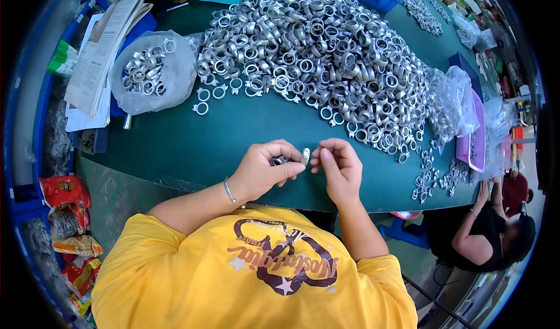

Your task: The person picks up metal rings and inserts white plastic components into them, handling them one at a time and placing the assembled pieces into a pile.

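Whitish plastic bag (129, 99) of lugged rings (160, 88), far left; left hand (267, 166), pinching one metal ring (305, 156) over green tabletop (233, 122); right hand (340, 170), half-curled just beside it, grip impossible to tell; purple bin (478, 132), far right.

The rings (315, 49) are silver-grey, the tabletop (175, 136) dark green, the star-printed shirt (181, 276) yellow.

A silvery metal ring (305, 156) is being held upright on the near side of the ring heap (326, 49), its pale oblong face showing.
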`<state>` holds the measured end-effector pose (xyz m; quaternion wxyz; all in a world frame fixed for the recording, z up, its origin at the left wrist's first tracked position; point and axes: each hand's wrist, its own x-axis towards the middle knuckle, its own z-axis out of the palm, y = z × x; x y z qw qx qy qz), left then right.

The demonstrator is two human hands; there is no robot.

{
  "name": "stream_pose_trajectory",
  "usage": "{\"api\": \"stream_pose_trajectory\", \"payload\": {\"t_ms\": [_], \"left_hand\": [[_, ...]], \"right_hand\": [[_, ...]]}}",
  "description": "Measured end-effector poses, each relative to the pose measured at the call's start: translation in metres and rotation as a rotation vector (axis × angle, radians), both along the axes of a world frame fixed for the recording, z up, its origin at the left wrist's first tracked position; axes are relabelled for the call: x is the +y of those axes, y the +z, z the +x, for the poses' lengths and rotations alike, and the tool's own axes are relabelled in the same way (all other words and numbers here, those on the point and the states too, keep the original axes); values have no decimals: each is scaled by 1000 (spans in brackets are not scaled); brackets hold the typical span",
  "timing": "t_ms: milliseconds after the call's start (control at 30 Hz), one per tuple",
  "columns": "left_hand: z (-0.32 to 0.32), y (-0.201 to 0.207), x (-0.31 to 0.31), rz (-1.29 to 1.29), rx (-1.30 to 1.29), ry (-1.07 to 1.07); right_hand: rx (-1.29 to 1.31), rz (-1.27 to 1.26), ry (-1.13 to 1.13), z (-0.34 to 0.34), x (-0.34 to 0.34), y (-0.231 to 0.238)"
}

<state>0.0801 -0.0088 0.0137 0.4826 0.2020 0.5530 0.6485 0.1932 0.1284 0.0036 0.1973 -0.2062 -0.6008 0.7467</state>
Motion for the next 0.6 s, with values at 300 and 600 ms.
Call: {"api": "stream_pose_trajectory", "payload": {"t_ms": [300, 600], "left_hand": [[2, 1, -2, -16, -164, -21], [3, 3, -1, 48, 146, -18]], "right_hand": [[29, 68, 178, 0, 0, -1], [95, 149, 179, 1, 4, 0]]}}
